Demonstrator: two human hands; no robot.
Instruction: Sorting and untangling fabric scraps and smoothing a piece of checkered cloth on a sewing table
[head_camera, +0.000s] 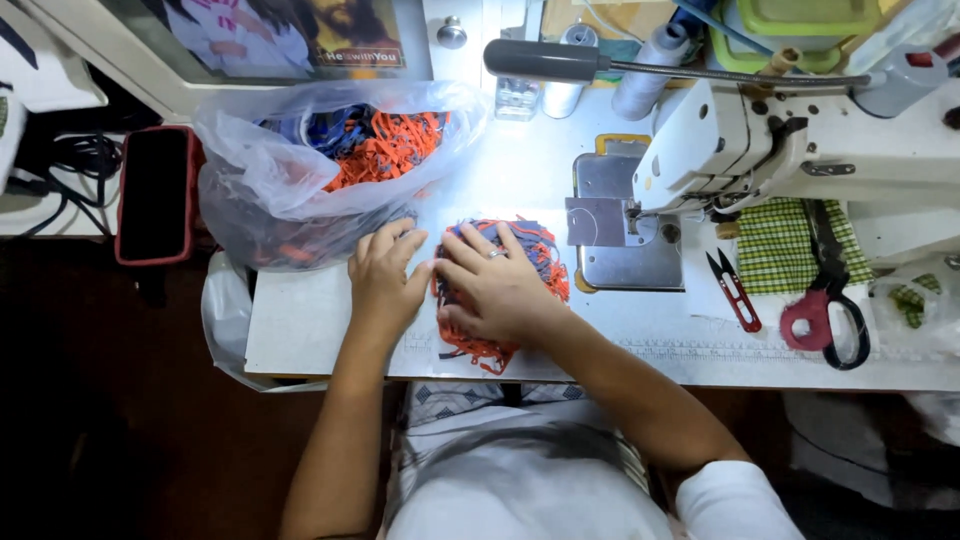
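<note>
While pressed flat, both hands cover the strip pile (497, 290).
Right hand (495, 285) open atop; left hand (383, 280) open at pile's left edge, toward plastic bag (300, 170).

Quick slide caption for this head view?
Both hands, left hand and right hand, press an orange-and-blue strip pile beside a sewing machine.
</note>
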